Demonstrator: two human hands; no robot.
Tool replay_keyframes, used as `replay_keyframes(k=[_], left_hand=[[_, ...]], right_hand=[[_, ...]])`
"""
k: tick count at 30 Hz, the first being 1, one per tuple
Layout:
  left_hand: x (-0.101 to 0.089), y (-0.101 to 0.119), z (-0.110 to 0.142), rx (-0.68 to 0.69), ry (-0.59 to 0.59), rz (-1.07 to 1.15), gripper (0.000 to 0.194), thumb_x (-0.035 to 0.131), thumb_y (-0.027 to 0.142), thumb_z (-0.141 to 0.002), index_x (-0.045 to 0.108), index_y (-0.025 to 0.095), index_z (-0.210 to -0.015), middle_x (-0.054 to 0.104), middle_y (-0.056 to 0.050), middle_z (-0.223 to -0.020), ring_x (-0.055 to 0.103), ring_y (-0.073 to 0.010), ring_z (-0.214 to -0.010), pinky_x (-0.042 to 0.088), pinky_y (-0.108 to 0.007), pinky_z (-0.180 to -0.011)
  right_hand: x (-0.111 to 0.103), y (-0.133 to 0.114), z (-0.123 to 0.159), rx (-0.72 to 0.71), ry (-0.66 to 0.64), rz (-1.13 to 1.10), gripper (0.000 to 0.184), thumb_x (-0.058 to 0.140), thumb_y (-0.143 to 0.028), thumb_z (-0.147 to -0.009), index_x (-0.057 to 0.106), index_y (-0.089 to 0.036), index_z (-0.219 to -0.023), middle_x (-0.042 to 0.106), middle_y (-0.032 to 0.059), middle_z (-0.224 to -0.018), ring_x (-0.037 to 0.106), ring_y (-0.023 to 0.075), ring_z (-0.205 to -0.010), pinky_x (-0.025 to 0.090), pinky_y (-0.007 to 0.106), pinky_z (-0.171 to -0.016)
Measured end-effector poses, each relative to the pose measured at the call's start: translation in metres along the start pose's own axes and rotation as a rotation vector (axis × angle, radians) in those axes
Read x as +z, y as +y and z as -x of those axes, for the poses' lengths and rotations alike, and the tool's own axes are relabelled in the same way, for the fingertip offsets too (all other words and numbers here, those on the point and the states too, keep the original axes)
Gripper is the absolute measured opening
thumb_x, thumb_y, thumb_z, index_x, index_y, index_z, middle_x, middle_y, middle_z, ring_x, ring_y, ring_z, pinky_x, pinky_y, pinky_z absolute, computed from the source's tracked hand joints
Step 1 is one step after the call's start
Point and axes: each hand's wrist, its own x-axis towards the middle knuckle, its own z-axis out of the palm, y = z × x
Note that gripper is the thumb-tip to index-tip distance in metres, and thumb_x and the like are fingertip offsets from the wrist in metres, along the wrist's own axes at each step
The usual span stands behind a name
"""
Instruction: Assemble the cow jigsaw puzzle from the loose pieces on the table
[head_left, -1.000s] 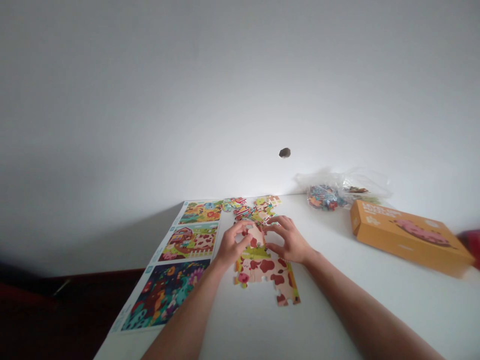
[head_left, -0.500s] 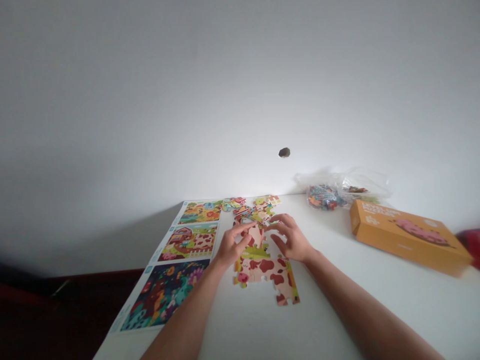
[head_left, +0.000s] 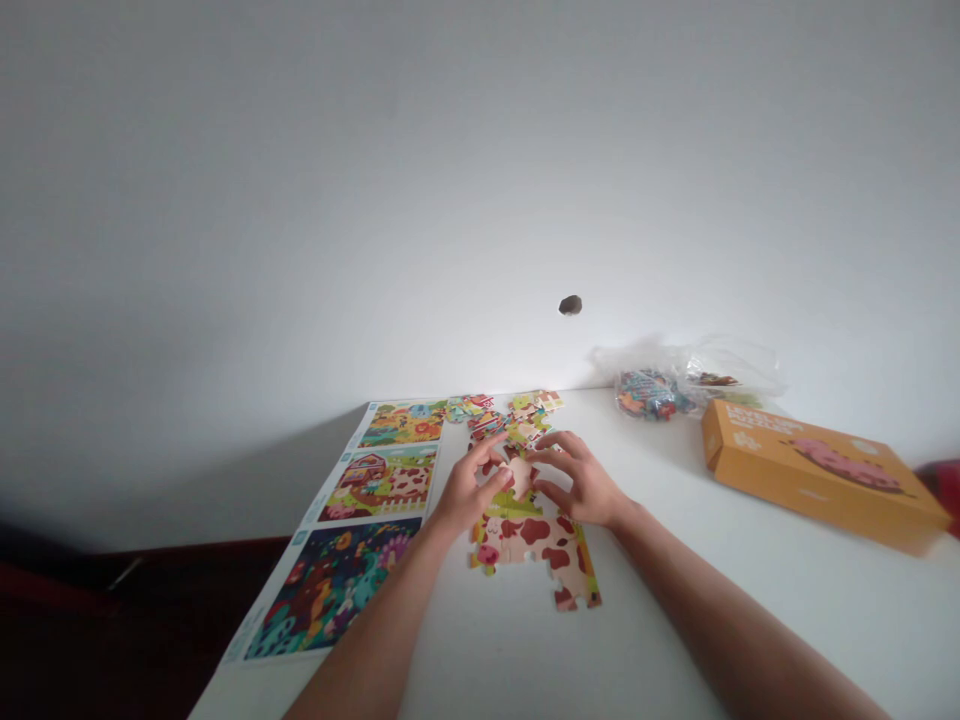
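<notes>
Between my hands is a pink puzzle piece (head_left: 519, 480) with brown patches. My left hand (head_left: 466, 492) has its thumb and fingers on the piece's left side. The fingertips of my right hand (head_left: 583, 480) are at its right edge, bent around it. Just below lies a joined section of puzzle (head_left: 517, 535) showing a cow with brown spots and a pink nose, with a gap in its lower middle. Loose puzzle pieces (head_left: 532, 405) lie in a heap beyond my fingertips, partly hidden by them.
A sheet with three printed pictures (head_left: 379, 485) lies along the table's left edge. Clear plastic bags of puzzle pieces (head_left: 651, 392) rest by the wall at the back right. In front of them is an orange puzzle box (head_left: 817, 470). The white wall has a hole (head_left: 570, 305).
The pink piece has shifted slightly right and turned between my fingers. My left thumb has moved right onto it, and my right fingertips are closer around its edge. The joined section has stayed put.
</notes>
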Motion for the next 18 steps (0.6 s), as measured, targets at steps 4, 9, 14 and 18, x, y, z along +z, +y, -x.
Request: replay_keyframes(k=[4, 9, 14, 18], left_hand=[[0.0010, 0.0005, -0.0006, -0.035, -0.003, 0.052, 0.054, 0.066, 0.032, -0.084, 0.054, 0.017, -0.135, 0.068, -0.003, -0.087, 0.065, -0.0180, -0.082, 0.049, -0.028, -0.078], [0.0006, -0.0025, -0.0021, -0.068, 0.038, 0.099, 0.055, 0.067, 0.037, -0.084, 0.055, 0.016, -0.133, 0.069, -0.002, -0.085, 0.065, -0.0167, -0.077, 0.049, -0.027, -0.074], [0.0002, -0.0041, -0.0029, -0.070, 0.045, 0.114, 0.047, 0.067, 0.038, -0.084, 0.059, 0.017, -0.124, 0.068, -0.001, -0.083, 0.064, -0.0157, -0.076, 0.048, -0.026, -0.072], [0.0008, -0.0060, -0.0028, -0.072, 0.052, 0.114, 0.038, 0.067, 0.037, -0.084, 0.062, 0.017, -0.116, 0.066, -0.002, -0.082, 0.062, -0.0152, -0.075, 0.046, -0.026, -0.071]], right_hand=[[-0.0010, -0.0008, 0.0000, 0.008, -0.027, 0.025, 0.048, 0.066, -0.033, -0.087, 0.055, -0.030, -0.134, 0.054, 0.0103, -0.123, 0.052, 0.0288, -0.111, 0.045, 0.049, -0.097], [-0.0036, -0.0028, -0.0003, -0.002, -0.054, 0.019, 0.045, 0.069, -0.030, -0.085, 0.058, -0.029, -0.129, 0.054, 0.0101, -0.125, 0.052, 0.0286, -0.112, 0.045, 0.048, -0.097], [-0.0018, -0.0004, -0.0006, -0.032, -0.014, 0.001, 0.040, 0.066, -0.032, -0.087, 0.058, -0.027, -0.126, 0.055, 0.0107, -0.122, 0.053, 0.0278, -0.110, 0.045, 0.048, -0.096], [-0.0002, 0.0009, 0.0000, -0.049, -0.001, -0.001, 0.036, 0.066, -0.033, -0.088, 0.060, -0.026, -0.122, 0.055, 0.0107, -0.121, 0.053, 0.0280, -0.110, 0.045, 0.048, -0.096]])
